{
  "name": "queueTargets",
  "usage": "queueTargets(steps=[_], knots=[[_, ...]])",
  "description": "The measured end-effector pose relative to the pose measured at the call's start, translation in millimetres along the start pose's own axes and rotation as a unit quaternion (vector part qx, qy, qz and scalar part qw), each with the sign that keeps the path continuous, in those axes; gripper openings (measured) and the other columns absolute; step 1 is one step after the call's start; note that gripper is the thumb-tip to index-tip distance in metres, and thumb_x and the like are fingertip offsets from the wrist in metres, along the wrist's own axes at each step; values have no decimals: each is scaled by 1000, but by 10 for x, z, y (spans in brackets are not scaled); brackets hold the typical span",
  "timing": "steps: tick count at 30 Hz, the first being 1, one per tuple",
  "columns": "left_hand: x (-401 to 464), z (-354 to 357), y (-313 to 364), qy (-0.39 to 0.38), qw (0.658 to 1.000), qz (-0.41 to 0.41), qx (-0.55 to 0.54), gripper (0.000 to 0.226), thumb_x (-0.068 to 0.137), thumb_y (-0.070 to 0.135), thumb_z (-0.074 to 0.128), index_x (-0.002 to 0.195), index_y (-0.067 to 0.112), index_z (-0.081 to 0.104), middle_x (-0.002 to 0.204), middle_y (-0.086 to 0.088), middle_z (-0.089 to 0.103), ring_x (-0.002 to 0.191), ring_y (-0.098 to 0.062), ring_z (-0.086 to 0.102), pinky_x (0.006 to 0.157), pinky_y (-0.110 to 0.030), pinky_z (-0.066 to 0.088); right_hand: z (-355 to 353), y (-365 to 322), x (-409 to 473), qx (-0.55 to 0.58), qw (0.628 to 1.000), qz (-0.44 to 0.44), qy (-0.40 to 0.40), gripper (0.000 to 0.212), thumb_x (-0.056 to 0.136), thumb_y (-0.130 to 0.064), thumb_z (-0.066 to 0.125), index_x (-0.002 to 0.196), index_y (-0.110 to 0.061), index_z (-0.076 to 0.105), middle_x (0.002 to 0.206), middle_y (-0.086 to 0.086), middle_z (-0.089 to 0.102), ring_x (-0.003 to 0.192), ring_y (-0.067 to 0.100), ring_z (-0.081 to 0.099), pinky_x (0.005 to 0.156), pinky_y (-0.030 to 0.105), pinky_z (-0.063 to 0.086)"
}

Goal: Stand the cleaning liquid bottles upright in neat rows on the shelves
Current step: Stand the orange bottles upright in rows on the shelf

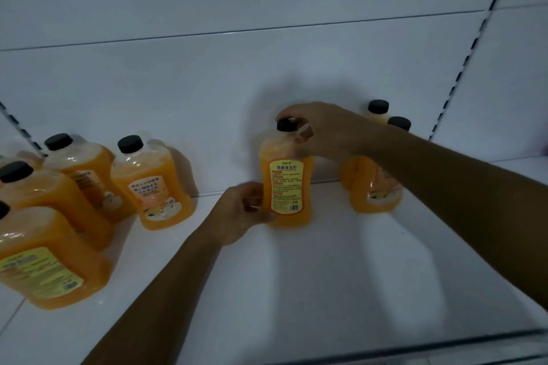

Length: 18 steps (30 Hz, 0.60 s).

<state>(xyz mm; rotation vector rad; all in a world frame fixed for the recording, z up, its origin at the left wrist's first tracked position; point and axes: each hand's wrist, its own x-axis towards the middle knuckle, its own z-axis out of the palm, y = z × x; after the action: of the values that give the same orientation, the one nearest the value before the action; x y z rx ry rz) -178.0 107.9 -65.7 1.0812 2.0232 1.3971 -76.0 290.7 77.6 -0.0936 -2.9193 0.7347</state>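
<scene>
Orange liquid in bottle (pixel 287 184), black cap (pixel 286 124) on top, standing upright on white shelf (pixel 296 275) near back wall (pixel 267 68), centre of scene. I see right hand (pixel 323 130) curled over cap and neck from above. Left hand (pixel 243 210) grips lower body of bottle at left side, fingers wrapped. Two more bottles (pixel 376 192) upright just right of it, partly hidden behind right forearm. Group of bottles (pixel 59 201) at left, upright, some maybe leaning; wide lens bends view. Rear label faces me.
</scene>
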Motion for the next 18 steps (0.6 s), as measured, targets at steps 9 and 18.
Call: queueTargets(steps=[9,18], knots=[[-63,360,141,137,982,-24,129,44,68,32,86,95,20,54,87,8,62,76,-8,61,64,-25,54,201,-171,-94,-160,982,72,65,66,84,-71,47,138,-34,39,133,5,46,112,25,50,88,38,43],[-79,315,108,39,998,-41,-40,86,66,6,86,136,23,40,125,-1,53,110,-20,55,66,-16,53,-33,-125,-225,24,998,-14,-60,45,78,-15,74,117,-24,54,108,-15,52,96,-3,52,74,17,44]])
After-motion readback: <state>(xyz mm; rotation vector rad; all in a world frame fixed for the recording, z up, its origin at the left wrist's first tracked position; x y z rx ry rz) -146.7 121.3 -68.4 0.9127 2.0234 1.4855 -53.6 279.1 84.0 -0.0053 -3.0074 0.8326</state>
